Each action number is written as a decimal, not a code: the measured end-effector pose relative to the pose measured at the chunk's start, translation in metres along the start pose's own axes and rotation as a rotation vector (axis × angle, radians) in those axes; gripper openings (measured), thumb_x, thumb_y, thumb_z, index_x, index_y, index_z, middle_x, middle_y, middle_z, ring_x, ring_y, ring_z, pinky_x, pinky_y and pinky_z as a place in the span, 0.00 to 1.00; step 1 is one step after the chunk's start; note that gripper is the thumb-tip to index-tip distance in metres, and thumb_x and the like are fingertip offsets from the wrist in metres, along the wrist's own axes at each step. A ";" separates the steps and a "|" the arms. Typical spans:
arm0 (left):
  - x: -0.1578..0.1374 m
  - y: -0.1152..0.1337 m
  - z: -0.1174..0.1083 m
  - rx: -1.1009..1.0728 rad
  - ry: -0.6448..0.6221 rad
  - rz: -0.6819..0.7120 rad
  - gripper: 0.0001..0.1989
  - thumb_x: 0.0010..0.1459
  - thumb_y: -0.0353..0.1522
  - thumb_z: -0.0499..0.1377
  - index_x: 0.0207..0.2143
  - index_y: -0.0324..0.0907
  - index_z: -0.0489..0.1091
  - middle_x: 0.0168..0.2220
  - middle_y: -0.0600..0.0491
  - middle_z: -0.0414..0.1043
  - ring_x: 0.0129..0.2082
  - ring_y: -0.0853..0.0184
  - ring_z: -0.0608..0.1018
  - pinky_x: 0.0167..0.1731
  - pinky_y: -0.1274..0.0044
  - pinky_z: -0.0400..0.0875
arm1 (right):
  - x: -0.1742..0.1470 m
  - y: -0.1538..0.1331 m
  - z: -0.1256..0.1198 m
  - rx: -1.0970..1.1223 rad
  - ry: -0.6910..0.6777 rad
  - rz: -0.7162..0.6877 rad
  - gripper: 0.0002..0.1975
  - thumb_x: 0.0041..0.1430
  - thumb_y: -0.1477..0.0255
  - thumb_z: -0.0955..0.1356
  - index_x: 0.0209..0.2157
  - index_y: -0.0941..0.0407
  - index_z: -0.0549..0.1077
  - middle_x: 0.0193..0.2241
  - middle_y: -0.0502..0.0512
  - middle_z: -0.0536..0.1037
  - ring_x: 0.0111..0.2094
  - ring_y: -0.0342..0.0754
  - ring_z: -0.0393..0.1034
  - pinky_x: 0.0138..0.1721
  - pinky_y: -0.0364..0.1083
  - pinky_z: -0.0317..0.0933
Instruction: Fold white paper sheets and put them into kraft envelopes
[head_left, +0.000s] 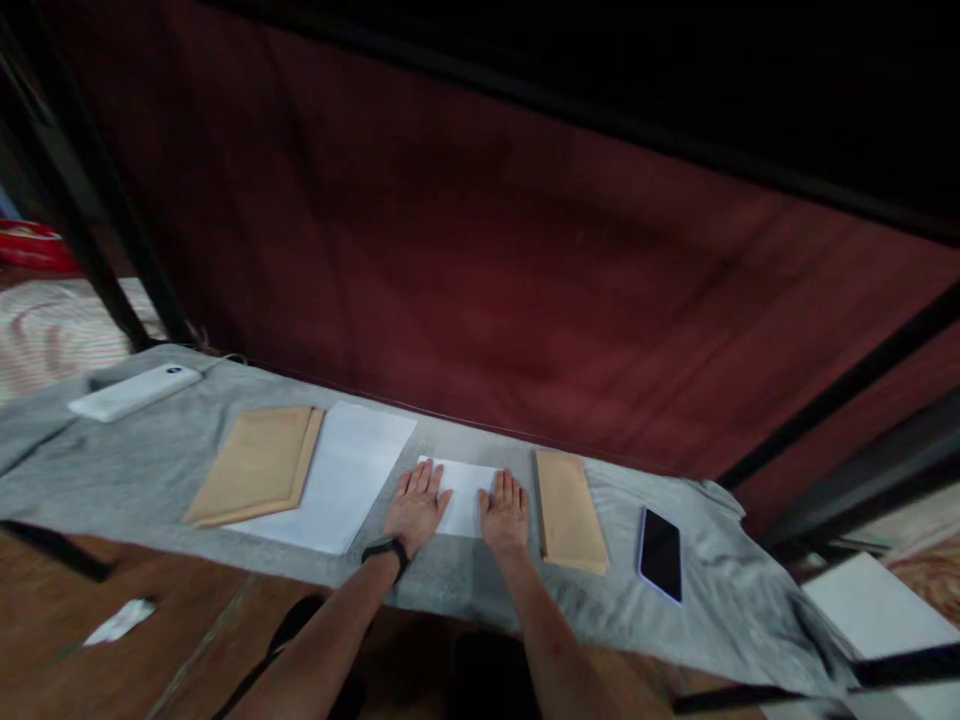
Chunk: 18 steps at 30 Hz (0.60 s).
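Observation:
A small white sheet of paper (460,492) lies on the grey cloth, apparently folded, though I cannot be sure. Across its left edge rests my left hand (418,505), flat with fingers stretched out and a dark band on the wrist. My right hand (505,512) lies flat on its right edge, fingers pointing away from me. Left of my hands are larger white sheets (358,470), partly covered by a stack of brown envelopes (259,462). Just right of my right hand lies another stack of brown envelopes (568,510).
Grey cloth (480,580) covers the narrow surface. A phone (661,555) lies at the right, and a long white device (135,391) at the far left. Behind rises a dark red panel (480,260) with black frame bars (847,385). A crumpled white scrap (120,620) is on the floor.

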<state>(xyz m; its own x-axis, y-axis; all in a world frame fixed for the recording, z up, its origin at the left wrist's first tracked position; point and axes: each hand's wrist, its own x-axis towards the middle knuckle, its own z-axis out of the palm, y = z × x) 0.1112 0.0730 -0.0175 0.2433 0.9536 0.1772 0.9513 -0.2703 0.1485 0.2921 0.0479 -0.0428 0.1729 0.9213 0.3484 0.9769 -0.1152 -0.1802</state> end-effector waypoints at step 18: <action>-0.009 -0.004 0.010 -0.059 -0.029 0.185 0.28 0.70 0.40 0.45 0.68 0.41 0.59 0.71 0.46 0.53 0.71 0.56 0.56 0.68 0.58 0.48 | -0.008 0.012 0.001 -0.021 0.056 -0.035 0.27 0.72 0.66 0.58 0.66 0.65 0.62 0.65 0.71 0.64 0.66 0.61 0.59 0.64 0.60 0.52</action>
<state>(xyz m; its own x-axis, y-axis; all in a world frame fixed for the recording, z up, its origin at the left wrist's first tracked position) 0.1070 0.0668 -0.0291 0.4191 0.8901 0.1790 0.8771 -0.4478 0.1734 0.3028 0.0392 -0.0485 0.1448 0.9026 0.4055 0.9848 -0.0918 -0.1475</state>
